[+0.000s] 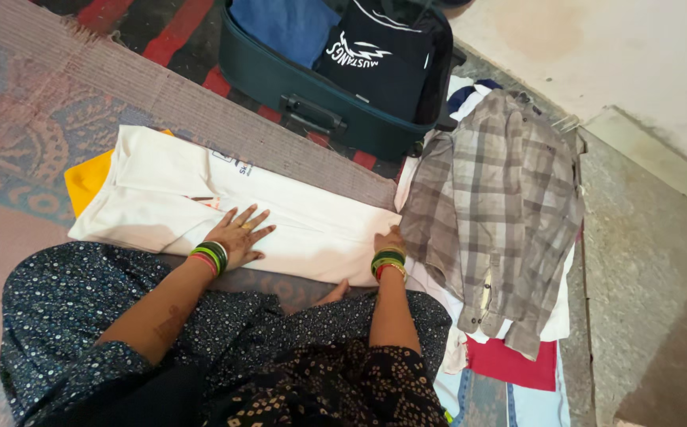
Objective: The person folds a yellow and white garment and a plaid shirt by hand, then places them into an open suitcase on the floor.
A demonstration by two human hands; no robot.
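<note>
A white folded garment (pixel 177 194) lies spread on the patterned rug in front of me. My left hand (pixel 239 232) rests flat on its near part, fingers spread, coloured bangles on the wrist. At the garment's right end, my right hand (pixel 389 239) pinches its edge, next to a pile of clothes; its fingers are partly hidden. A yellow cloth (pixel 86 180) peeks out under the white garment's left side.
An open dark green suitcase (pixel 312 87) at the back holds blue and black clothes. A grey checked shirt (pixel 497 205) tops a pile at my right, over white, red and denim pieces. The stone floor (pixel 652 261) and a wall lie further right.
</note>
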